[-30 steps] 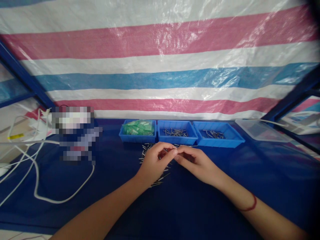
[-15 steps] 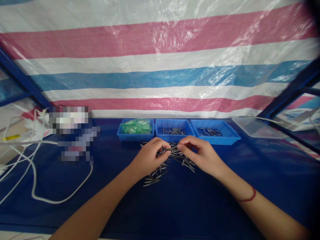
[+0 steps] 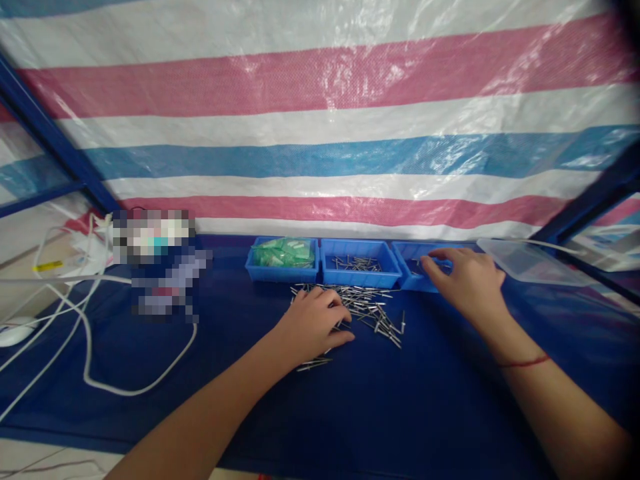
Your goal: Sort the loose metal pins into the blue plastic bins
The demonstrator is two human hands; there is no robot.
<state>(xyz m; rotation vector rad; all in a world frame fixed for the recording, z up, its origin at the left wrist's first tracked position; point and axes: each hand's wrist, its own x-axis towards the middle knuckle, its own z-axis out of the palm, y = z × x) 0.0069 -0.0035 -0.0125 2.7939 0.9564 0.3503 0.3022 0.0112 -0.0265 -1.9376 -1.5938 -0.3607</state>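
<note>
Many pop rivets (image 3: pixel 367 293), thin metal pins with wider silver sleeves, lie in a loose pile on the blue table (image 3: pixel 380 413). My left hand (image 3: pixel 315 323) is over the left part of this pile, thumb and fingers apart; the rivets beneath it are partly hidden. My right hand (image 3: pixel 465 277) hangs over the right blue bin (image 3: pixel 410 283), thumb and forefinger tips close together. Whatever lies between them is too small to make out. More rivets sit in the middle blue bin (image 3: pixel 360 277), and the left blue bin (image 3: pixel 283 273) holds green plastic packets (image 3: pixel 285 253).
A clear plastic lid or tray (image 3: pixel 530 263) lies at the back right. White cables (image 3: pixel 87 353) loop over the table's left side, near blurred items (image 3: pixel 170 273). A striped sheet (image 3: pixel 320 160) hangs behind, between blue frame posts (image 3: pixel 55 133).
My right hand has moved from the pile to over the right bin. My left hand has opened from a pinch and come down lower on the pile. The view has shifted slightly left.
</note>
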